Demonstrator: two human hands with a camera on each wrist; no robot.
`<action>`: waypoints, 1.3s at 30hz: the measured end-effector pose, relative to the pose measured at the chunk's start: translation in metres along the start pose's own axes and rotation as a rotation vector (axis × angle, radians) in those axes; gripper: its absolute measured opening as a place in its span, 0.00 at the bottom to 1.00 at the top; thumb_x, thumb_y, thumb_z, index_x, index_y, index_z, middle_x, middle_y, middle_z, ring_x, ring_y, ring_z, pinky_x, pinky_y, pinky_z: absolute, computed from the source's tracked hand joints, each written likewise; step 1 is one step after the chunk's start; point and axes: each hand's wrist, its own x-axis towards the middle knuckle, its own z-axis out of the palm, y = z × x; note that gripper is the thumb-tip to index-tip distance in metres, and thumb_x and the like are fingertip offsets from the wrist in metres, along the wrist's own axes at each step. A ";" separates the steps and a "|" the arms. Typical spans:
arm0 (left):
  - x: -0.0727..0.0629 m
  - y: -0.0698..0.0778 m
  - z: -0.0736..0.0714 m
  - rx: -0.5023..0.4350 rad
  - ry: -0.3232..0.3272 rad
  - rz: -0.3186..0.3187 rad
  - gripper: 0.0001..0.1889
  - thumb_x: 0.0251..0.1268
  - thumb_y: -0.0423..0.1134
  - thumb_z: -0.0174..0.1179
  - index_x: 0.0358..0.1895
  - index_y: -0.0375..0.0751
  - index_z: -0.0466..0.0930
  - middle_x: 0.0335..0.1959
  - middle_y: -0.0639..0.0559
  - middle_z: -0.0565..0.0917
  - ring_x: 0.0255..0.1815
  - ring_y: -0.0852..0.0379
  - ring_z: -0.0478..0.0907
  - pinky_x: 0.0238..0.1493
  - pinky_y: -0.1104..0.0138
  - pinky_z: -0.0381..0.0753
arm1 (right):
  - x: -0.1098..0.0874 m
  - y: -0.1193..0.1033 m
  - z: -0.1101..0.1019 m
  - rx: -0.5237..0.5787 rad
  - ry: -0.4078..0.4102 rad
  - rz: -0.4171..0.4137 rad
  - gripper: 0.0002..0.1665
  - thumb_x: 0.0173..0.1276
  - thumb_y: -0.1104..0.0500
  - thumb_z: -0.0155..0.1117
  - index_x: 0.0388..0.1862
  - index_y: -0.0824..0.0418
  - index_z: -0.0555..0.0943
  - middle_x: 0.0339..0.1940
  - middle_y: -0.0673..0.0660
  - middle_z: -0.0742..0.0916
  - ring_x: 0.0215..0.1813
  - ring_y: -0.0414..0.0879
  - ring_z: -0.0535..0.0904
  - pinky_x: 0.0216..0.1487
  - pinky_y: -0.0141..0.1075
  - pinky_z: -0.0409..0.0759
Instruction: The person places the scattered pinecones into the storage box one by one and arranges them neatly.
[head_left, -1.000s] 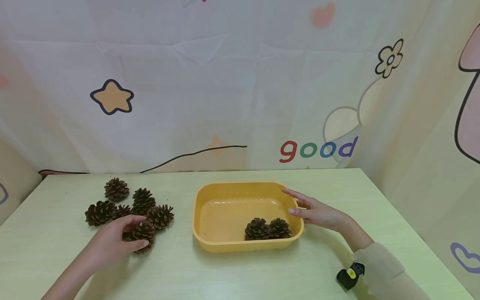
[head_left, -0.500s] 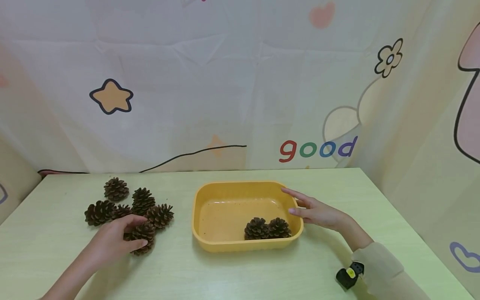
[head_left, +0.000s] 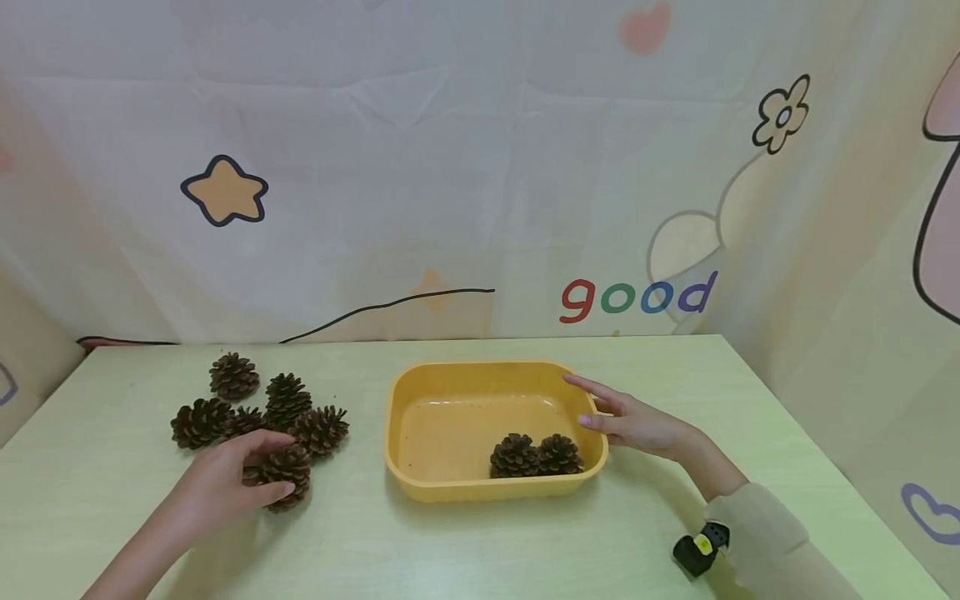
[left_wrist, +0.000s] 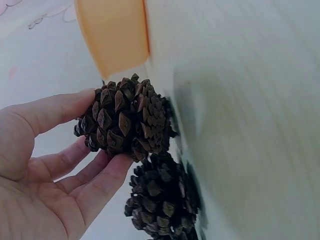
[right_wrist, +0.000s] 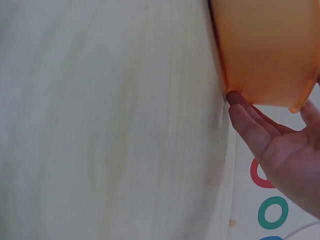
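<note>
My left hand (head_left: pixel 225 487) holds a brown pine cone (head_left: pixel 288 479) between thumb and fingers at the front of a loose cluster. In the left wrist view the scales of this pine cone (left_wrist: pixel 127 117) show closely, with the thumb on one side and fingertips on the other. A yellow plastic basin (head_left: pixel 442 492) stands mid-table with two pine cones (head_left: pixel 513 457) in its front right corner. At the basin's right end, my right hand (head_left: pixel 645 427) holds the side, thumb over the rim. The right wrist view shows fingers (right_wrist: pixel 250 127) against the outer wall, near the base.
Several other pine cones (head_left: pixel 201 423) lie on the left of the pale table (head_left: pixel 495 550). One pine cone (head_left: pixel 321 431) sits just beyond the held one. A printed curtain (head_left: pixel 360 183) hangs behind the table. A black device (head_left: pixel 701 550) is at the right sleeve.
Neither hand has visibly moved: the left keeps its hold on the pine cone, the right stays on the basin. Only the head view shifts very slightly.
</note>
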 end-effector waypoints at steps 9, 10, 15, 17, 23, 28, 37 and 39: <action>-0.006 0.012 0.000 -0.066 0.043 0.026 0.28 0.44 0.38 0.70 0.53 0.38 0.75 0.48 0.40 0.79 0.46 0.43 0.77 0.40 0.59 0.81 | 0.000 0.001 -0.001 -0.011 0.001 -0.008 0.39 0.69 0.52 0.53 0.74 0.49 0.47 0.73 0.64 0.46 0.68 0.68 0.52 0.59 0.51 0.69; -0.007 0.013 0.000 -0.071 0.050 0.030 0.28 0.44 0.38 0.70 0.53 0.38 0.75 0.49 0.40 0.79 0.46 0.43 0.77 0.40 0.59 0.81 | -0.001 0.001 -0.001 -0.012 0.002 -0.007 0.39 0.69 0.52 0.53 0.74 0.49 0.47 0.73 0.64 0.46 0.68 0.68 0.52 0.59 0.51 0.69; -0.009 0.021 0.001 -0.091 0.078 0.036 0.27 0.43 0.36 0.70 0.53 0.39 0.75 0.48 0.41 0.79 0.46 0.43 0.77 0.39 0.63 0.82 | -0.001 0.002 -0.001 -0.003 -0.009 -0.015 0.39 0.69 0.52 0.52 0.74 0.49 0.47 0.73 0.66 0.46 0.68 0.67 0.54 0.58 0.51 0.69; -0.010 0.024 0.002 -0.101 0.084 0.039 0.27 0.43 0.36 0.70 0.53 0.39 0.75 0.48 0.41 0.79 0.46 0.42 0.77 0.40 0.63 0.82 | -0.001 0.002 -0.001 0.001 -0.014 -0.018 0.39 0.69 0.52 0.52 0.74 0.50 0.46 0.72 0.66 0.47 0.67 0.67 0.55 0.58 0.51 0.70; -0.009 0.028 0.003 -0.120 0.102 0.061 0.27 0.44 0.36 0.70 0.53 0.39 0.75 0.47 0.43 0.80 0.46 0.43 0.77 0.41 0.64 0.81 | -0.001 0.001 0.000 -0.007 -0.003 -0.007 0.39 0.69 0.52 0.53 0.74 0.50 0.47 0.73 0.65 0.47 0.68 0.67 0.53 0.58 0.51 0.70; -0.007 0.034 0.004 -0.141 0.111 0.079 0.27 0.44 0.37 0.70 0.53 0.40 0.75 0.47 0.45 0.80 0.47 0.46 0.77 0.41 0.65 0.81 | -0.002 0.000 0.000 -0.008 0.001 -0.006 0.39 0.69 0.52 0.53 0.74 0.50 0.47 0.73 0.65 0.47 0.68 0.68 0.53 0.58 0.51 0.69; -0.001 0.050 0.005 -0.200 0.130 0.121 0.25 0.45 0.34 0.70 0.52 0.40 0.76 0.44 0.50 0.81 0.43 0.54 0.76 0.41 0.68 0.81 | -0.002 0.001 -0.001 -0.023 0.008 -0.004 0.39 0.69 0.52 0.53 0.74 0.49 0.47 0.73 0.64 0.46 0.69 0.68 0.51 0.58 0.52 0.69; 0.000 0.054 0.005 -0.219 0.125 0.128 0.25 0.45 0.33 0.69 0.51 0.40 0.76 0.44 0.50 0.80 0.42 0.55 0.76 0.40 0.70 0.81 | -0.002 0.001 -0.001 -0.030 0.014 0.002 0.39 0.69 0.52 0.53 0.74 0.49 0.47 0.73 0.64 0.46 0.69 0.68 0.49 0.58 0.54 0.68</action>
